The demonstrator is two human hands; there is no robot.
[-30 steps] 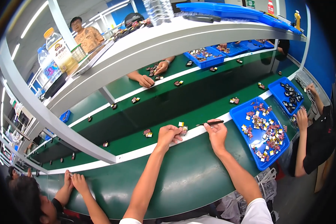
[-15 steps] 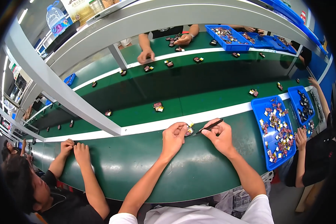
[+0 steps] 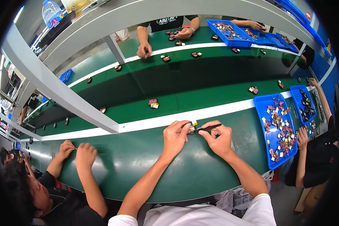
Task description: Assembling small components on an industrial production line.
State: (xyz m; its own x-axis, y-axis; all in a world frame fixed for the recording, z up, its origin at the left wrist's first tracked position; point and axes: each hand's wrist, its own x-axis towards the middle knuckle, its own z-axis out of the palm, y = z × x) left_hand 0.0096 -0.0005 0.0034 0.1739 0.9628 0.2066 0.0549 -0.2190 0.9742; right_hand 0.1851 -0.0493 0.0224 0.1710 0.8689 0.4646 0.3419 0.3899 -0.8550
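Observation:
Between the thumb and fingers of my left hand (image 3: 175, 138) is a small electronic part (image 3: 193, 126) with a yellow and white label, partly covered by the fingertips. My right hand (image 3: 220, 140) is closed around slim black tweezers (image 3: 211, 127) held almost level. Their tip points left and meets the part near my left fingertips; whether it grips anything is too small to tell. Both hands are just above the green worktop (image 3: 147, 150), close to the white rail of the conveyor.
A blue tray (image 3: 269, 150) of loose labelled parts stands to my right, beside a smaller blue tray (image 3: 293, 94) of black pieces. Past the white rail (image 3: 150, 119), small assemblies (image 3: 153, 103) lie along the green belt. Co-workers' hands (image 3: 86, 155) are at work left, right and opposite. A grey post (image 3: 75, 98) rises at left.
The tweezers have moved left and lie flatter, with the tip now at the part. The assemblies on the belt appear slightly further left, while the whole view has shifted a little.

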